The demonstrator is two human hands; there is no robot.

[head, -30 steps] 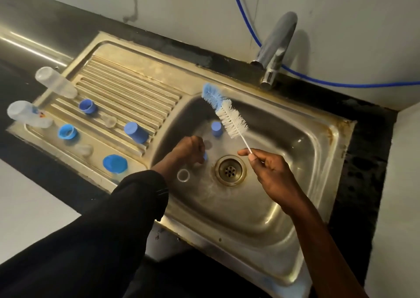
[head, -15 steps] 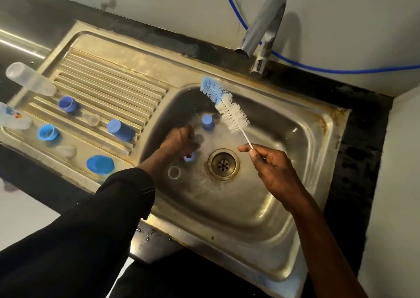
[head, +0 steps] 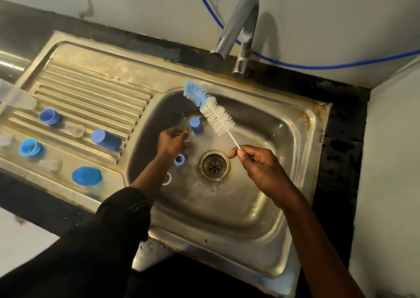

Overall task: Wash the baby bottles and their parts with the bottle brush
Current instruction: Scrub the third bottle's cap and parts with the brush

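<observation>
Left of the drain, the left hand pinches a small clear part. The right hand pinches the bottle brush by its handle, and the brush is best turned bristles-first into that part.

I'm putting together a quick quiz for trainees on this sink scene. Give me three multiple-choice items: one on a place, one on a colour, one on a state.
1. Where does the blue ring lie?
A) on the drainboard
B) in the basin, just left of the drain
C) on the tap

2. What colour are the tip bristles of the bottle brush?
A) blue
B) red
C) green

3. What is the right hand doing?
A) resting flat
B) holding a bottle
C) pinching the brush's thin handle

Key: 1 B, the ring sits on the basin floor beside the drain. 2 A, the tip is blue beyond the white bristles. 3 C, thumb and fingers close on the handle's end.
</observation>
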